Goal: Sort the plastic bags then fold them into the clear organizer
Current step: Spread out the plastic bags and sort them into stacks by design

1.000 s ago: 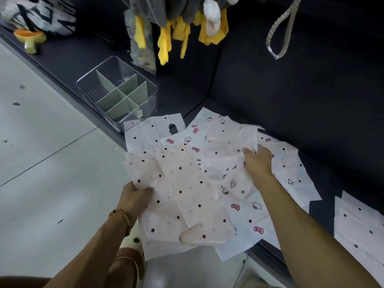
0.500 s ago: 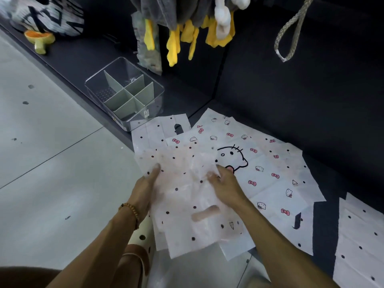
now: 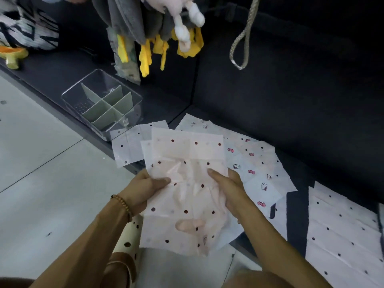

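The task looks to be in its sorting stage, with no folding visible. Both hands lift a small stack of pinkish dotted bags (image 3: 187,183) over the front edge of the dark couch seat (image 3: 270,113). The left hand (image 3: 143,190) pinches the stack's left side, thumb on top. The right hand (image 3: 230,188) clamps the right side, its fingers lying along the top sheet. Bags with a cat-and-bow print (image 3: 253,169) lie spread on the seat beside them, and white dotted bags (image 3: 342,231) sit apart toward the seat's right end. The clear organizer (image 3: 101,104) stands near the seat's front-left edge (its compartments hold no bags), so all folding and filing appears still to come.
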Tool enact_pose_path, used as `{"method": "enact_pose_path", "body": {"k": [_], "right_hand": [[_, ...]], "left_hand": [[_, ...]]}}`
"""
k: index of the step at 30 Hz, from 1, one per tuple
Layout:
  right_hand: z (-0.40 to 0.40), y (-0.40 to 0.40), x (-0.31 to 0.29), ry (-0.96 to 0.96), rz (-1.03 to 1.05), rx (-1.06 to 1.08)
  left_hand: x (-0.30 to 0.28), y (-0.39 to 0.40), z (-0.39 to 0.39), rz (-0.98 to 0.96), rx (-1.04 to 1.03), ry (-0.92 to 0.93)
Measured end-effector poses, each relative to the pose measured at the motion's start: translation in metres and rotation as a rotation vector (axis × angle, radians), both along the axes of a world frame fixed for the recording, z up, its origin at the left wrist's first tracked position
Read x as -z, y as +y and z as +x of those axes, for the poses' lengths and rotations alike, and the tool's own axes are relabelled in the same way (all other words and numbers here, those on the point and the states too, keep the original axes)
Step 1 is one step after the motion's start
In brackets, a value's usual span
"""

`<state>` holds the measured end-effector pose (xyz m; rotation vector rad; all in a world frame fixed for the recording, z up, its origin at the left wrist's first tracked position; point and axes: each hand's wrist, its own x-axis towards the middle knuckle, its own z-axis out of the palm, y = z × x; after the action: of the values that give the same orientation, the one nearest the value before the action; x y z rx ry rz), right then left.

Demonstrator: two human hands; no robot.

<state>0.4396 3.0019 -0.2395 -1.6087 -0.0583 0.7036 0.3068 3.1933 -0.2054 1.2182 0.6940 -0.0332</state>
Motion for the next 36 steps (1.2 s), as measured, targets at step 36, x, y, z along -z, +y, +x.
{"method": "enact_pose_path", "body": {"k": [36], "right_hand": [[0.008, -0.353, 0.049, -0.416, -0.96, 0.398]], "left_hand": [[0.076, -0.363, 0.13, 0.679, 0.618, -0.054]]}}
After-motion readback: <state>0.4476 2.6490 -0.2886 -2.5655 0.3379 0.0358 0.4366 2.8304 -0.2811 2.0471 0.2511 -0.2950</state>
